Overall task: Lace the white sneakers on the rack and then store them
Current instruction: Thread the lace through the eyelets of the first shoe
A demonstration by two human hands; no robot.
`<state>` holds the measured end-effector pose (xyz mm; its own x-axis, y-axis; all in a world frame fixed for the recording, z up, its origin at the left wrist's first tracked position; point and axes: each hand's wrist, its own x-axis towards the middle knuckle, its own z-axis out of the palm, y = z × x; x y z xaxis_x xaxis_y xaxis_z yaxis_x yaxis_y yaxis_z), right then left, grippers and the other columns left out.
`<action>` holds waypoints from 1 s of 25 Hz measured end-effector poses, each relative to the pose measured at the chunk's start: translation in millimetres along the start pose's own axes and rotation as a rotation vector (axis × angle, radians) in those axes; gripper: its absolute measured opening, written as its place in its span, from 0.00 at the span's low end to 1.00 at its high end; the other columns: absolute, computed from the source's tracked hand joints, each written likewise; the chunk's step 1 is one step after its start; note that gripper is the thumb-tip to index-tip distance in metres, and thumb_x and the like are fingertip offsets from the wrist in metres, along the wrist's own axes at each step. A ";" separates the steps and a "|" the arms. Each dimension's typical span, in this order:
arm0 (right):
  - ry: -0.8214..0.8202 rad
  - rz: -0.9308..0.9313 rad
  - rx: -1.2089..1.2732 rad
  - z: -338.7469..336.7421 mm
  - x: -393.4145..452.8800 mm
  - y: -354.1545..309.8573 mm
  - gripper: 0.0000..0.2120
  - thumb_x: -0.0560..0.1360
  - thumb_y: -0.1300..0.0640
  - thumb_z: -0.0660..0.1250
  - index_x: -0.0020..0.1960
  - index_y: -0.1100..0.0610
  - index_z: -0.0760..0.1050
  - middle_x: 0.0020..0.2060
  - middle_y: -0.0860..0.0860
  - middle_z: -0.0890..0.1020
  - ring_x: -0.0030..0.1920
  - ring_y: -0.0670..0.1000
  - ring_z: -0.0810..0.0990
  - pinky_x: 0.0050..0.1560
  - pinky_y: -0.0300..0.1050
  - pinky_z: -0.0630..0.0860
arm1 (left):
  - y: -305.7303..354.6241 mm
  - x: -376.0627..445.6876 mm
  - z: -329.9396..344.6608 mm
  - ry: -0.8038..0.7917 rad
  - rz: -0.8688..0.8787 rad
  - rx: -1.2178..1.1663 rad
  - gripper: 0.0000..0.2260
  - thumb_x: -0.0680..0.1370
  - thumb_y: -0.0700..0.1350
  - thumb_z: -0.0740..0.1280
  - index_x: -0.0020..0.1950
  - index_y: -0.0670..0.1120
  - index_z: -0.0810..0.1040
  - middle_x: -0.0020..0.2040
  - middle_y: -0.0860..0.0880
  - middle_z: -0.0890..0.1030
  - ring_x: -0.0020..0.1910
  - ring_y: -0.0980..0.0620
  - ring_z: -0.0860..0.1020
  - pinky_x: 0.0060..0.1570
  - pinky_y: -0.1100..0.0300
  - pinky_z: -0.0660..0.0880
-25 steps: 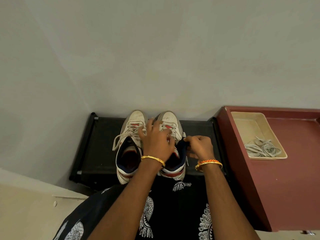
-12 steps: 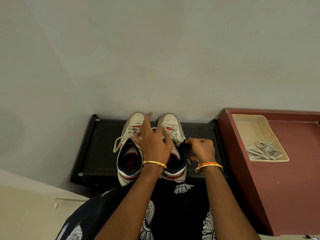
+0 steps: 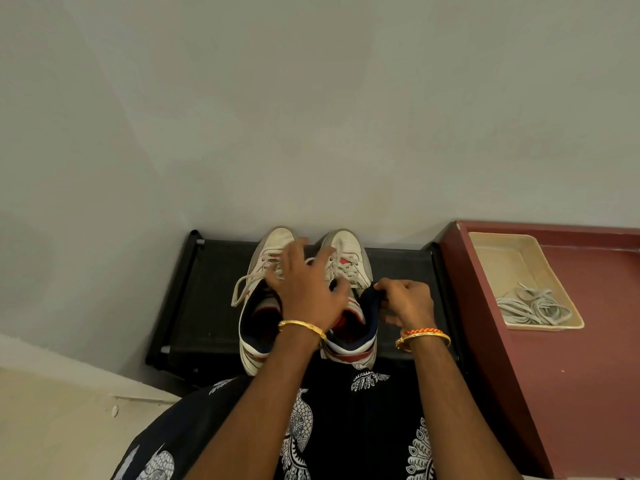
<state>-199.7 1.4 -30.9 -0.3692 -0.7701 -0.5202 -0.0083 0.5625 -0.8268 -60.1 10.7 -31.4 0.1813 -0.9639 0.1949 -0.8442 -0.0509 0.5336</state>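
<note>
Two white high-top sneakers with navy collars stand side by side on a black rack, toes toward the wall. The left sneaker has a loose lace end trailing off its left side. My left hand hovers over both shoes' laces with fingers spread; whether it touches a lace is unclear. My right hand pinches the navy collar of the right sneaker at its right edge.
A maroon cabinet top stands right of the rack. On it sits a beige tray holding a tangle of white laces. A grey wall rises just behind the rack. My patterned black clothing fills the near foreground.
My left hand has opened and reached forward over the laces, fingers spreading. My right hand keeps its pinch on the right sneaker's collar.
</note>
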 end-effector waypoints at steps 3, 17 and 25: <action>-0.002 -0.010 -0.010 0.1 0.5 1.9 0.06 0.72 0.63 0.69 0.36 0.60 0.77 0.36 0.55 0.81 0.36 0.50 0.81 0.29 0.42 0.76 | 15.6 -8.4 19.2 -0.144 0.157 0.216 0.19 0.72 0.51 0.68 0.63 0.54 0.74 0.74 0.45 0.59 0.75 0.43 0.50 0.65 0.40 0.46; -0.006 -0.021 -0.023 -0.9 2.5 2.7 0.07 0.72 0.63 0.69 0.35 0.60 0.76 0.35 0.55 0.81 0.37 0.51 0.81 0.31 0.44 0.78 | 5.4 -0.9 7.1 0.208 -0.181 0.014 0.03 0.73 0.46 0.66 0.44 0.49 0.79 0.64 0.49 0.71 0.65 0.47 0.65 0.61 0.43 0.56; -0.012 -0.017 -0.034 0.0 3.1 1.3 0.06 0.72 0.63 0.69 0.35 0.60 0.76 0.36 0.55 0.80 0.36 0.49 0.80 0.29 0.42 0.77 | -2.5 3.7 -3.9 0.145 -0.209 -0.145 0.17 0.72 0.48 0.66 0.61 0.51 0.72 0.63 0.49 0.70 0.67 0.47 0.64 0.65 0.43 0.54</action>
<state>-200.9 -0.3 -33.6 -0.3577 -0.7832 -0.5086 -0.0465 0.5589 -0.8279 -55.3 8.3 -28.8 0.4231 -0.8883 0.1786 -0.7020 -0.1968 0.6845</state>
